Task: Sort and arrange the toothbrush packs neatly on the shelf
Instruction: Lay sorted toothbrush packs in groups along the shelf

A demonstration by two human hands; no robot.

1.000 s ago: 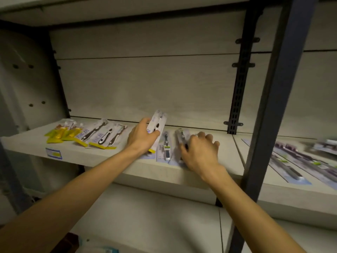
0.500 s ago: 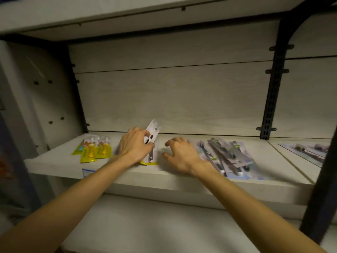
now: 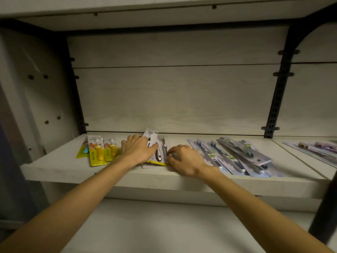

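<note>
On the pale shelf (image 3: 54,172), my left hand (image 3: 136,149) grips a white toothbrush pack (image 3: 152,136) that tilts up at its far end. It lies over a stack of white-and-yellow packs (image 3: 160,156) holding dark and silver brushes. My right hand (image 3: 184,159) pinches the right edge of that stack near the front, fingers curled. Yellow children's packs (image 3: 99,152) lie to the left. A loose overlapping pile of blue-grey packs (image 3: 235,156) lies to the right.
A black slotted upright (image 3: 277,99) divides this bay from the right-hand bay, where purple-toned packs (image 3: 317,147) lie. Another shelf board hangs overhead and a lower shelf (image 3: 164,225) sits beneath my arms. A dark post (image 3: 326,207) stands at the front right.
The view has shifted left and closer. My right hand left the blue-grey packs and moved left to the stack's edge. My left hand lowered its pack onto the stack.
</note>
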